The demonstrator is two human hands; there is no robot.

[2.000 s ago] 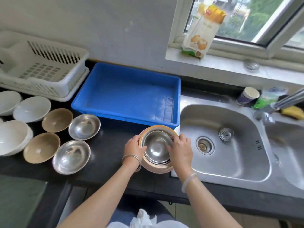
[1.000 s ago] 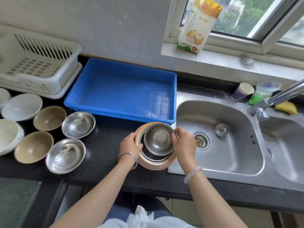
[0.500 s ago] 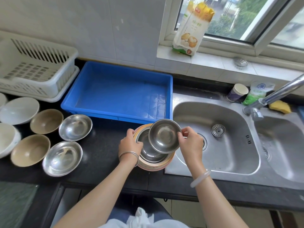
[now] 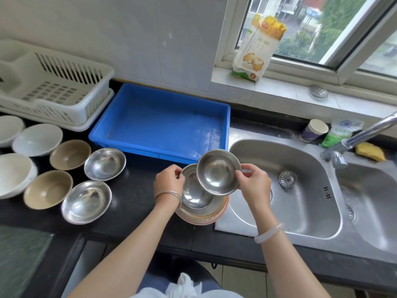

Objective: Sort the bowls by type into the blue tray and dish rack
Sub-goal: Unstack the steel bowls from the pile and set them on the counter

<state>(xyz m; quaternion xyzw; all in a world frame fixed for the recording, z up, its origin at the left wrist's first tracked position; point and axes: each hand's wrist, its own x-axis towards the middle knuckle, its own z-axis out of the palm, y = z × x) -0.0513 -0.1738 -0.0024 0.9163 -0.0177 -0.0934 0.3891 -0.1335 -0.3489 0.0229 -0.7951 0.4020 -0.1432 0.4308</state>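
The fingers [image 4: 242, 169] of the right hand [image 4: 254, 187] are pinching the rim of a small steel bowl [image 4: 218, 172], holding it tilted just above the stacked bowls [image 4: 198, 204], while the left hand [image 4: 168, 182] is gripping the stack's rim. The stack is sitting near the table's [image 4: 133, 194] front edge beside the sink [image 4: 300, 207], the blue tray [image 4: 163, 125] just behind it and the dish rack [image 4: 53, 91] at the back left.

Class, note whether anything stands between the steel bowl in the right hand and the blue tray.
Nothing visible does. The right hand holds the lifted steel bowl above the bowl stack, which the left hand grips, directly before the blue tray.
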